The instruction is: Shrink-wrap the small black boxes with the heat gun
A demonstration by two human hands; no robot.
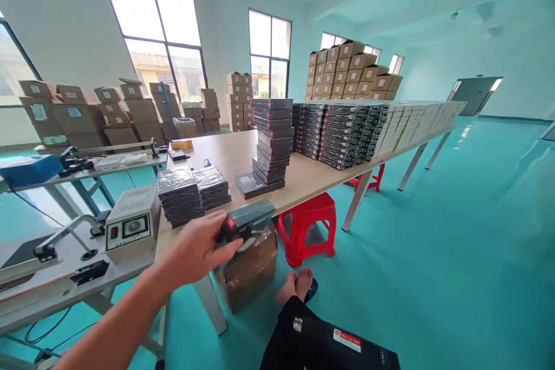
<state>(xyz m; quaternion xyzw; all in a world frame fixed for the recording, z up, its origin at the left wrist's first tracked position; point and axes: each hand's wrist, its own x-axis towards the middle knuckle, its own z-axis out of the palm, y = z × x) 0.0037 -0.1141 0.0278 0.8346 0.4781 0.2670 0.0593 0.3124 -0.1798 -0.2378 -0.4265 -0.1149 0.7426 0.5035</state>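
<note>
My left hand (202,247) reaches in from the lower left, fingers and thumb closed around a dark flat box (251,215) with a red mark on its end. The held box is just off the table's near edge, above a cardboard carton. On the table behind it stands a tall stack of similar dark boxes (273,139). Two lower piles of film-wrapped boxes (177,193) sit to the left. At the bottom, a black heat gun (347,344) with a metal nozzle and a red-and-white label shows in front of my legs. My right hand is out of sight.
Long rows of stacked dark boxes (342,133) line the table (225,153). Below are a carton (251,272) and a red stool (310,225). A sealing machine (132,222) stands on the left bench. Cartons (353,69) are piled along the wall.
</note>
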